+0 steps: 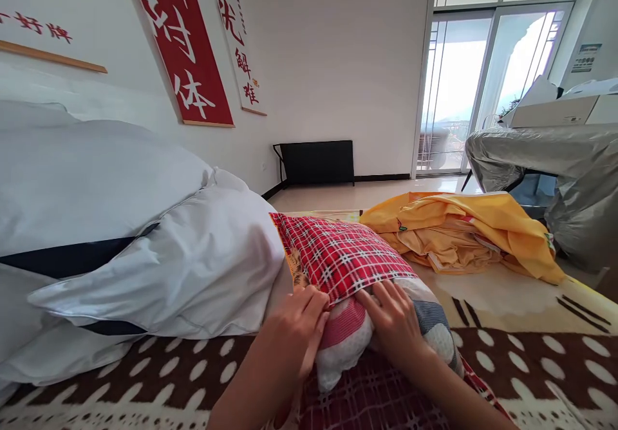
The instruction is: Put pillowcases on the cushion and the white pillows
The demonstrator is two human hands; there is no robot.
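In front of me lies a red plaid pillowcase (342,250), drawn over the far part of a pillow (340,343) with white, pink and blue-grey patches. The near end of the pillow sticks out of the opening. My left hand (302,317) is closed on the left side of the pillowcase's edge, its fingertips partly hidden. My right hand (396,320) pinches the same edge further right, its fingers bent over the cloth and its palm against the pillow. More dark red plaid cloth (367,394) lies below, under my forearms.
White pillows or bedding (207,256) are heaped at the left. A crumpled yellow cloth (463,217) lies at the far right of the brown-and-cream spotted blanket (512,359). Beyond it stands furniture under a silvery cover (574,159). A black folded panel (318,161) leans by the wall.
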